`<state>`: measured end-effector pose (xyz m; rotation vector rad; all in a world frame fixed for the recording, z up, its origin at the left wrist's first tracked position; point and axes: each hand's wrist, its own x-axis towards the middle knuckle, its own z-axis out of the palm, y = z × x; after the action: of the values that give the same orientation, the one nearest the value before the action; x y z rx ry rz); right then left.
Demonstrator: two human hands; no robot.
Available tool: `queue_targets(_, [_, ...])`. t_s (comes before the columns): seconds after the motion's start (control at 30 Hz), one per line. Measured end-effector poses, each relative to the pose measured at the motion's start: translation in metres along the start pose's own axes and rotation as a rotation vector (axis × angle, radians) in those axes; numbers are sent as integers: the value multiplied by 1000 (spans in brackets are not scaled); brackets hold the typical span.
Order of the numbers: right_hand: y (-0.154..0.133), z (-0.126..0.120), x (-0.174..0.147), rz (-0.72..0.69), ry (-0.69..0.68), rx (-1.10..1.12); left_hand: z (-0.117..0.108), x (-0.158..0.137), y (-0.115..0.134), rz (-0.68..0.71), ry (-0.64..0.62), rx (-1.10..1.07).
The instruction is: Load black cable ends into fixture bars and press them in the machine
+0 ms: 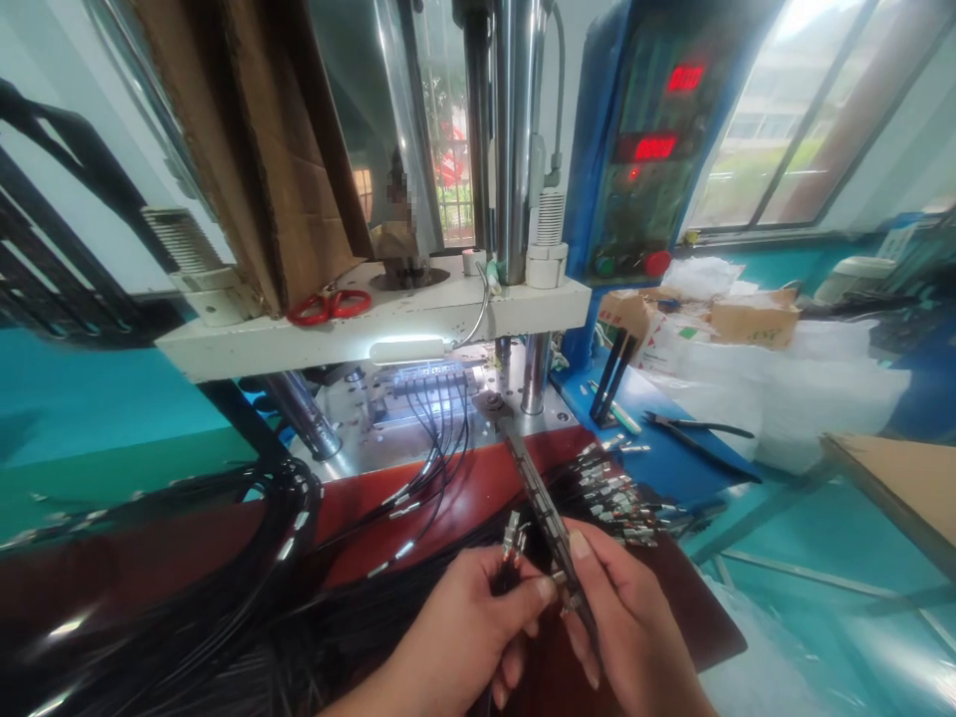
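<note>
Lower centre of the frame: both of my hands at work, close together above the red-brown surface (485, 478). Left grip (470, 622) closed, thumb and fingers pinched on a few dark wires with metal terminals (512, 538); the terminals stick up past my fingers, and my thumb tip comes right up beside the bar. Right grip (627, 597) clamped on that dark slotted bar (549, 513), thumb along its upper face, fingers round the side. Bar runs slantwise from between my hands up toward mid-frame; its far end overlaps the metal base (351, 423) in view, and I can't tell whether the two touch. Small metal ends show along the bar near my thumbs.

Right of the bar, a heap of terminal ends (612, 493) on the same surface. Lower left, a thick mass of black cables (179, 637), part blurred.

Mid-frame, a machine: a lit block (433, 383) on the metal base, several dark leads running from it toward me. Over it, a white plate (545, 304) with a glowing lamp (407, 351) on its front edge and red-handled scissors (329, 307) lying on top. Brown cardboard (276, 149) leans at upper left.

Upper right of centre, a blue control box (642, 149), red digits lit, red button (657, 263) low on it. Below, pliers (694, 426) on a blue surface (672, 463); white bags (732, 398) just beyond.
</note>
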<state>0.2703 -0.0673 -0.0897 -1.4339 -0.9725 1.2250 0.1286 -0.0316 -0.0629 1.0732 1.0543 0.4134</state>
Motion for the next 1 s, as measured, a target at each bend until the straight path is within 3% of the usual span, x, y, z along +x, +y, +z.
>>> queue_targets(0.43, [-6,6,-5,-7,59,-133,0,-1,2,7,-6,-52])
queue_targets(0.63, [-6,10,-8,-73,109,-218,1,-1,2,34,-14,-71])
queue_targets(0.87, [-7,2,-1,30,44,61,-10,-2,7,157,-21,-244])
queue_targets(1.0, [-7,-4,1,45,18,130,-16,-6,14,138,-44,-383])
